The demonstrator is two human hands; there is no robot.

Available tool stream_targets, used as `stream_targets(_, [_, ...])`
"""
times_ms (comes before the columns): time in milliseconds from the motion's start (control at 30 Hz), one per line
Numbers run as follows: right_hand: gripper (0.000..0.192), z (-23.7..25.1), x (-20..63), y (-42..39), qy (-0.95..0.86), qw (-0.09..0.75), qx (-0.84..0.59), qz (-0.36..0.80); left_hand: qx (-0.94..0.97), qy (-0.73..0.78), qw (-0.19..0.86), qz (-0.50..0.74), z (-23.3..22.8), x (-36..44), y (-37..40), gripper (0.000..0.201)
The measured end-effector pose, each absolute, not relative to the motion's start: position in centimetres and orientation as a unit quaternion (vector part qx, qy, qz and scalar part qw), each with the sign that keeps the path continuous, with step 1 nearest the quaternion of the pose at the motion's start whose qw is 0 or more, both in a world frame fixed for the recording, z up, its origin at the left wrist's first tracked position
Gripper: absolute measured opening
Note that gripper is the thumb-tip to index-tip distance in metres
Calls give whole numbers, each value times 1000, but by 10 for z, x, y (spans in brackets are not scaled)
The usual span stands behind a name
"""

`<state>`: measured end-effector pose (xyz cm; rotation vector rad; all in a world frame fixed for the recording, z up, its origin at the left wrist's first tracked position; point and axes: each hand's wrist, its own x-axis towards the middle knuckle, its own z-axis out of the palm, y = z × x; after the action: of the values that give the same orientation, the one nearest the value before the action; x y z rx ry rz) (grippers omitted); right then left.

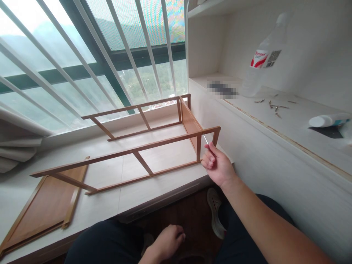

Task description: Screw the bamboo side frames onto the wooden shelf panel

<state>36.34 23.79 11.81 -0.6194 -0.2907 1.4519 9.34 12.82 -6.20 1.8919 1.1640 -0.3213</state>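
Observation:
My right hand [217, 165] is closed in a pinch on a thin silver rod-like tool [205, 139]. The far tip of this tool meets the upper rail of the near wooden side frame [134, 150], close to its right end. A brown wooden panel [189, 115] stands between that side frame and a second, similar side frame [143, 117] by the window. Low over my lap, my left hand [167, 242] hangs with its fingers curled in; nothing shows in it, and its palm is hidden. It touches no part of the wooden frames.
A loose wooden panel [46, 205] lies at the left end of the white sill [110, 201]. On the right-hand shelf [302, 132] are a plastic bottle [255, 69], several loose screws [275, 106], a white tube [330, 120] and a blurred dark item [222, 89]. A grey curtain [19, 143] hangs left.

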Motion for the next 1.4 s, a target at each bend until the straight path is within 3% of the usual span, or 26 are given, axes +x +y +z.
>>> stream_targets(133, [16,120,365,236,-57,658,-194,725,761,468,432,-122,-65,92,128,26])
stream_targets(333, [32,122,364,236,-4,646,-125,753,755,471,439,-125,-66,92,130,24])
stream_targets(967, [16,116,359,236,-83,672,-141,722,763,465,427,-141,-61,94,129,27])
stream_targets(1167, [27,115,361,237,-254,698,-346,573,762,468,429,-129,-62,93,129,28])
stream_targets(1400, [35,115,380,235,-532,587,-543,278,759,469,434,-124,-64,92,128,27])
